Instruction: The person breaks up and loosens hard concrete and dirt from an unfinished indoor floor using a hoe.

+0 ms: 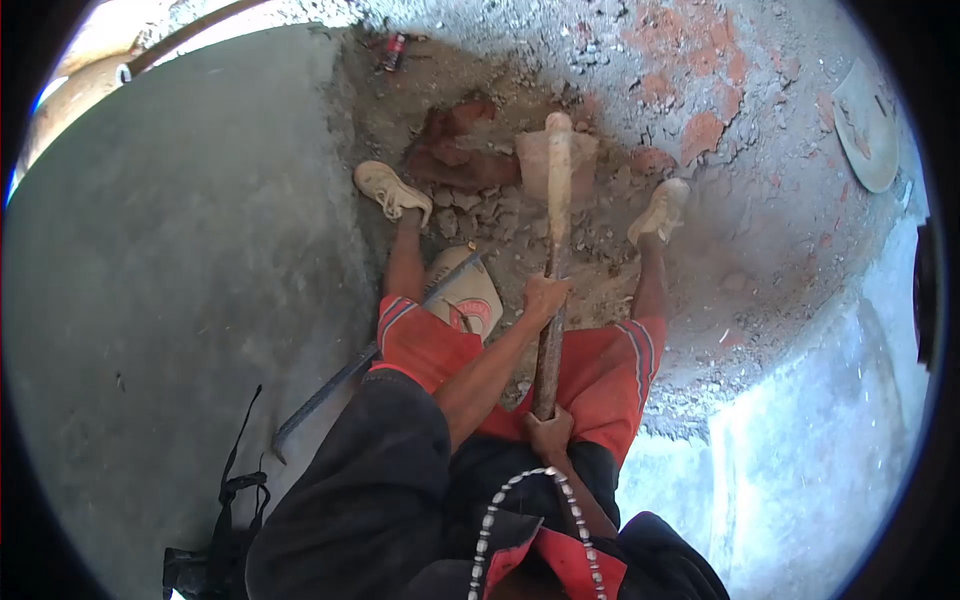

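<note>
Both of my hands grip the long wooden handle (549,360) of a hoe. My left hand (547,297) is wrapped round the middle of it, and my right hand (550,430) holds the near end, close to my body. At the far end the hoe's dusty blade (535,165) rests on broken earth and rubble, between my feet. Loose clods (470,215) lie left of the blade, beside a reddish patch of dug ground (455,150). Dust covers part of the blade's edge.
A metal bar (335,385) slants along my left leg, across a pale sack-like item with a red print (480,305). A red can (395,52) lies far ahead. Smooth concrete (180,250) spans the left; a round pan (868,130) sits far right. Black straps (240,485) lie lower left.
</note>
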### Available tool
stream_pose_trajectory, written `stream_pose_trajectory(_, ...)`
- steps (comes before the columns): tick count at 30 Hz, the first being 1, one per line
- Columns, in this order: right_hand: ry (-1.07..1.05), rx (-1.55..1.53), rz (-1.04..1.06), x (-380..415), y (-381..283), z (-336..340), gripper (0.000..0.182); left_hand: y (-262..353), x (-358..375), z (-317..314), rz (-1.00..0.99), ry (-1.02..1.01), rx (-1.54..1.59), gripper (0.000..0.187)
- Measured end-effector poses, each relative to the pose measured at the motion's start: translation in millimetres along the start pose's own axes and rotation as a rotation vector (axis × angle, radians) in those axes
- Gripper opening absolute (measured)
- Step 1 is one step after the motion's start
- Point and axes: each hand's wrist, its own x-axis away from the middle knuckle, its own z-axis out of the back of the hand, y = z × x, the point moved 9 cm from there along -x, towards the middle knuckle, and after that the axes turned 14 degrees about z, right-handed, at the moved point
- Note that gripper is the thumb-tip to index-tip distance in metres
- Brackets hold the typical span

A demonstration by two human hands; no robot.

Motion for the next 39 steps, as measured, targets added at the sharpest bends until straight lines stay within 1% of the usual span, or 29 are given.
stream_pose_trajectory(1,0.002,-0.007,-0.032,2.4,4.6,4.1,0.025,-6.7,10.5,-6.8,-0.007,-0.020,0.002,0.049)
stream_pose_trajectory(2,-0.004,-0.015,-0.074,4.8,6.2,9.3,0.024,-12.3,22.1,-13.5,-0.035,-0.043,0.023,0.047)
stream_pose_trajectory(3,0.002,-0.029,-0.091,-3.6,4.3,14.3,0.023,-2.1,24.1,-19.0,-0.090,-0.060,0.047,0.045)
stream_pose_trajectory(4,0.028,-0.088,-0.140,-17.2,0.9,23.0,0.023,17.3,16.0,-20.4,-0.171,-0.071,0.076,0.044)
stream_pose_trajectory(5,0.054,-0.145,-0.188,-27.7,-9.2,38.3,0.023,20.0,-1.4,-22.7,-0.154,-0.121,0.142,0.045)
stream_pose_trajectory(7,0.071,-0.195,-0.286,-39.2,-45.6,74.9,0.025,7.4,-47.3,-31.1,-0.102,-0.231,0.278,0.047)
stream_pose_trajectory(8,0.065,-0.195,-0.323,-47.4,-68.2,93.1,0.028,-1.2,-79.7,-20.0,0.014,-0.195,0.362,0.044)
stream_pose_trajectory(9,0.070,-0.208,-0.273,-54.2,-79.9,107.9,0.030,-15.0,-119.3,-1.9,0.135,-0.159,0.445,0.041)
stream_pose_trajectory(10,0.070,-0.218,-0.230,-56.4,-86.1,124.1,0.032,-37.9,-173.7,7.1,0.228,-0.264,0.617,0.041)
stream_pose_trajectory(11,0.057,-0.125,-0.145,-62.9,-95.7,144.8,0.034,-46.1,-204.2,31.8,0.293,-0.146,0.690,0.043)
stream_pose_trajectory(12,0.114,-0.029,-0.096,-66.2,-91.4,166.3,0.035,-50.0,-231.1,53.8,0.352,-0.025,0.764,0.046)
stream_pose_trajectory(13,0.075,-0.065,-0.214,-83.1,-134.9,169.6,0.034,-45.1,-252.0,75.4,0.348,0.060,0.853,0.047)
stream_pose_trajectory(14,0.064,-0.165,-0.285,-83.3,-132.3,176.2,0.037,-41.1,-267.8,95.2,0.350,0.150,0.940,0.051)
stream_pose_trajectory(16,0.041,-0.166,-0.279,-89.7,-139.8,180.6,0.039,-44.6,-309.6,114.0,0.411,0.240,1.100,0.068)
stream_pose_trajectory(18,0.035,-0.131,-0.298,-92.9,-143.7,181.1,0.040,-31.9,-317.0,115.0,0.555,0.210,1.244,0.058)
stream_pose_trajectory(21,0.029,-0.089,-0.303,-92.7,-147.8,185.8,0.042,-21.6,-301.6,127.3,0.613,0.272,1.188,0.057)
stream_pose_trajectory(23,0.031,-0.062,-0.291,-95.7,-154.5,185.2,0.043,-45.9,-348.7,142.4,0.499,0.255,1.125,0.052)
stream_pose_trajectory(24,0.071,-0.104,-0.311,-94.4,-157.5,182.1,0.042,-53.6,-374.9,148.5,0.437,0.246,1.092,0.050)
stream_pose_trajectory(25,0.071,-0.096,-0.308,-94.6,-159.5,180.5,0.041,-54.7,-390.7,150.3,0.419,0.207,1.105,0.048)
stream_pose_trajectory(27,0.065,-0.084,-0.306,-94.9,-160.3,177.6,0.041,-40.2,-395.1,158.4,0.381,0.135,1.126,0.044)
stream_pose_trajectory(28,0.062,-0.086,-0.297,-95.9,-162.6,176.6,0.040,-32.6,-396.0,162.4,0.379,0.163,1.126,0.042)
stream_pose_trajectory(30,0.037,-0.103,-0.226,-99.2,-161.3,176.5,0.039,-3.9,-370.7,167.3,0.375,0.220,1.131,0.039)
stream_pose_trajectory(31,0.022,-0.109,-0.192,-99.0,-161.6,176.9,0.039,2.4,-371.5,167.5,0.346,0.205,1.093,0.038)
stream_pose_trajectory(32,0.022,-0.113,-0.202,-98.2,-163.8,176.1,0.036,-4.8,-390.3,164.3,0.318,0.194,1.055,0.038)
stream_pose_trajectory(34,0.005,-0.118,-0.191,-94.9,-157.5,180.4,0.034,8.4,-378.8,169.4,0.219,0.147,1.052,0.035)
stream_pose_trajectory(35,-0.002,-0.126,-0.178,-95.1,-153.1,183.0,0.033,22.8,-350.2,164.5,0.140,0.107,1.082,0.033)
stream_pose_trajectory(36,-0.018,-0.123,-0.145,-95.8,-151.7,186.0,0.028,39.4,-317.2,161.4,0.057,0.063,1.108,0.031)
stream_pose_trajectory(38,-0.012,-0.119,-0.108,-95.6,-155.5,190.1,0.026,76.0,-229.4,158.3,-0.021,-0.079,1.109,0.026)
stream_pose_trajectory(39,-0.007,-0.116,-0.087,-95.8,-157.7,192.0,0.024,78.2,-213.7,155.5,-0.049,-0.136,1.093,0.030)
